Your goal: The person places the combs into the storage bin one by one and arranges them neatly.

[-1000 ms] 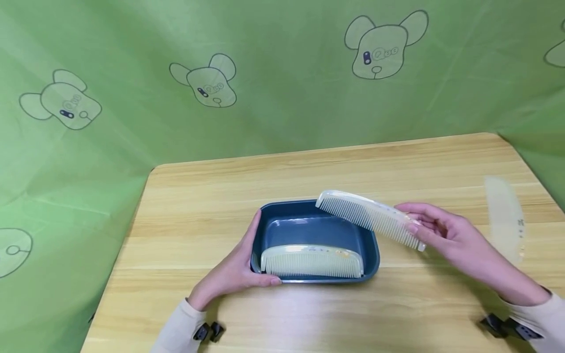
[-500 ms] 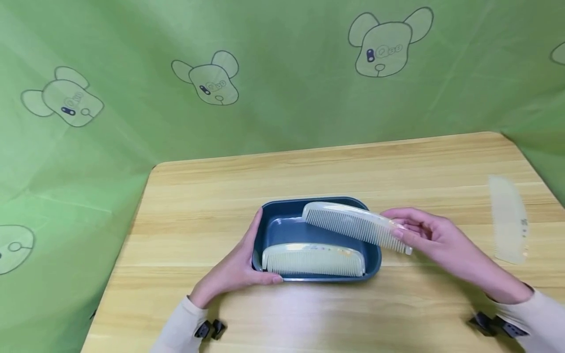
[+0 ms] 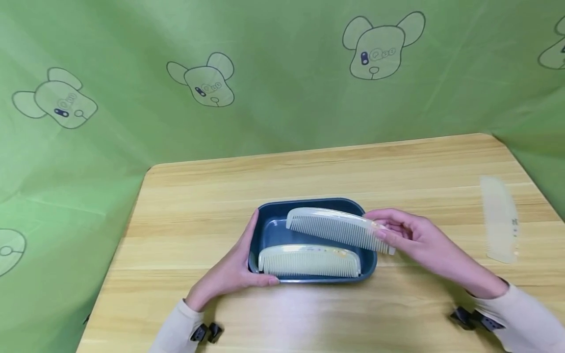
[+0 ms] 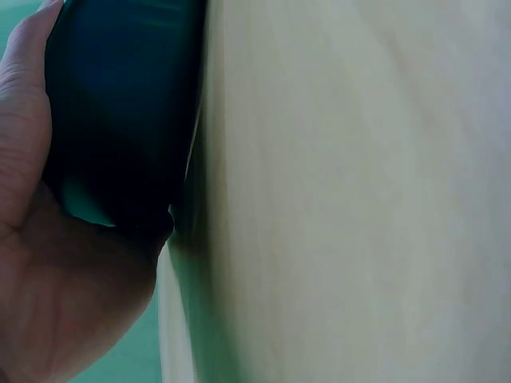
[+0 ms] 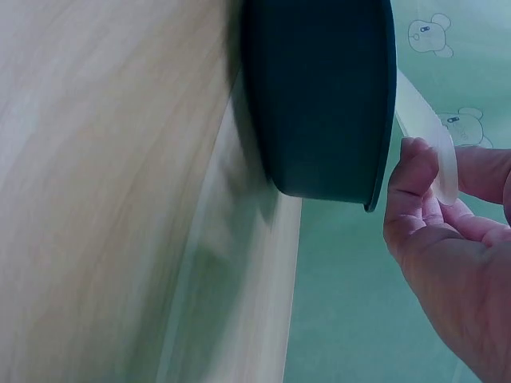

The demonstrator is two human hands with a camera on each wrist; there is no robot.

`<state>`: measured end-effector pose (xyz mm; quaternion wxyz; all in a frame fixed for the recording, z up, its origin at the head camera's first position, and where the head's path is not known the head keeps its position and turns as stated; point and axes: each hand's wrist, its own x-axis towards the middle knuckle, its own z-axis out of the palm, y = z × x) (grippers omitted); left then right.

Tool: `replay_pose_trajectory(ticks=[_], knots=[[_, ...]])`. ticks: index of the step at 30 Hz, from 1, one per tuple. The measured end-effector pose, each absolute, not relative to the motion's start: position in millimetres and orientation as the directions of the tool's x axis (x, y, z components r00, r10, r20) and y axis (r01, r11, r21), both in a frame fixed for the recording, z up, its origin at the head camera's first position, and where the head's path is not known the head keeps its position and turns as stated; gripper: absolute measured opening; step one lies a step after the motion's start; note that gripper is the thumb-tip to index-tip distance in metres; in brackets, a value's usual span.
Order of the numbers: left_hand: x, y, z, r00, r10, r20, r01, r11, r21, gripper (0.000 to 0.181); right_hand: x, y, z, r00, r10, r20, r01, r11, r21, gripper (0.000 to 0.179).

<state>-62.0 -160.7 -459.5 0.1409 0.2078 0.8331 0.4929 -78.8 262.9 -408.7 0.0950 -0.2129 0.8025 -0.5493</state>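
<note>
A pale, translucent comb (image 3: 331, 225) is pinched at its right end between the thumb and fingers of my right hand (image 3: 410, 236). It slants over the dark blue rectangular box (image 3: 272, 234), teeth toward me, its far end above the interior. In the right wrist view the comb (image 5: 421, 128) passes over the rim of the box (image 5: 319, 104). A second matching comb (image 3: 309, 262) lies inside along the near wall. My left hand (image 3: 231, 267) grips the box's left end, thumb at the near side; the left wrist view shows the palm (image 4: 72, 295) against its corner.
A third pale comb (image 3: 500, 220) lies at the right of the wooden table (image 3: 198, 191), its teeth facing left. A green cloth (image 3: 282, 122) with printed animal heads hangs behind the table and down its sides.
My right hand has moved left with its comb, bringing more of the comb over the box. The left hand and the comb inside the box stay in place.
</note>
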Motion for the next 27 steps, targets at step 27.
replay_pose_trajectory(ticks=[27], knots=[[-61.4, -161.8, -459.3, -0.872, 0.488, -0.031, 0.202, 0.417, 0.886, 0.147, -82.4, 227.0, -401.2, -0.814, -0.581, 0.0, -0.251, 0.352, -0.902, 0.033]])
